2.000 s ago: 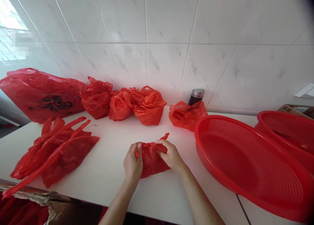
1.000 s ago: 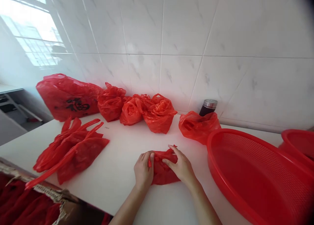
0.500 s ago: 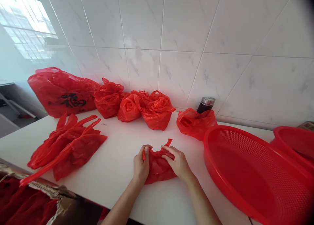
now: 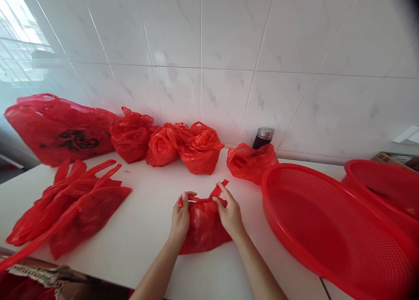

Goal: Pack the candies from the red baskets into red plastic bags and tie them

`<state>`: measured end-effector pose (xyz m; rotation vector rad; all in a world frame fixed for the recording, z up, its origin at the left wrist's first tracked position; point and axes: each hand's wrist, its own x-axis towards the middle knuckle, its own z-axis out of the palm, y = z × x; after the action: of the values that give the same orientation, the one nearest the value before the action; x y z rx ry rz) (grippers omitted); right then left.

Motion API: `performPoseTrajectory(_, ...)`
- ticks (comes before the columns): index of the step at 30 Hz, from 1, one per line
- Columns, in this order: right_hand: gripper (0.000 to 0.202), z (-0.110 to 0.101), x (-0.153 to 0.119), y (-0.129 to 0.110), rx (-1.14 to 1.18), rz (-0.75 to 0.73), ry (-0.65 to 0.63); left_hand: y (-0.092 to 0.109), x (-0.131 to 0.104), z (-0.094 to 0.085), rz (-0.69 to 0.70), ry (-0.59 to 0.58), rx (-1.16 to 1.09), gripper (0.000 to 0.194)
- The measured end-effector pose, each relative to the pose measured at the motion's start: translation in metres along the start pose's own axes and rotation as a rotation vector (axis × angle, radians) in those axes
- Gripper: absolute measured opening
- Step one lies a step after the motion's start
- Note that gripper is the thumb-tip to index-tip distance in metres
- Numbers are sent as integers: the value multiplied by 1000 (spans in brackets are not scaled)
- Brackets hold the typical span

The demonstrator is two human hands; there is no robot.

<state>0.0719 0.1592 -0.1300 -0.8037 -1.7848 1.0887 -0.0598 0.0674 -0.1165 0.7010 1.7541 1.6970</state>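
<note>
While the left hand (image 4: 180,221) pinches a narrow strip at the top of a small red translucent plastic bag (image 4: 204,230), the right hand (image 4: 231,215) grasps a raised strip on the bag's other side. The bag rests between and just beneath the fingers of the 2 hands, on a flat white bench (image 4: 147,230). Well left of the fingers lie flattened red plastic bags with long handles (image 4: 88,217). Ahead of the fingers, a row of bunched red plastic bags (image 4: 201,153) stands near a white tiled wall (image 4: 176,25). Ahead and right, a slumped red plastic bag (image 4: 250,162) sits before a dark bottle with a silver lid (image 4: 263,139). Right of the fingers is a large red perforated plastic basket (image 4: 322,188).
</note>
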Motion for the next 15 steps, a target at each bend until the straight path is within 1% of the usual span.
performPoseTrajectory(2, 55, -5, 2, -3, 198, 153, -30, 1, -2, -2, 93, 20, 114, 52)
performPoseTrajectory(4, 53, -9, 5, -9, 465, 267, -21, 3, -5, -4, 152, 15, 180, 47)
performPoseTrajectory(6, 46, -13, 7, -15, 742, 325, 8, 5, -9, -6, 167, -3, 196, 44)
performPoseTrajectory(8, 40, -15, 9, -20, 931, 386, 22, 6, -13, -10, 170, -2, 223, 42)
performPoseTrajectory(10, 37, -18, 12, -19, 989, 454, 80, 4, -17, -17, 168, 22, 290, 41)
performPoseTrajectory(12, 35, -20, 17, -13, 972, 497, 187, 0, -21, -28, 179, 37, 375, 41)
performPoseTrajectory(14, 32, -21, 23, -4, 943, 496, 275, -4, -26, -39, 204, 22, 439, 39)
performPoseTrajectory(15, 30, -21, 26, 1, 910, 466, 297, -6, -29, -44, 214, 7, 450, 38)
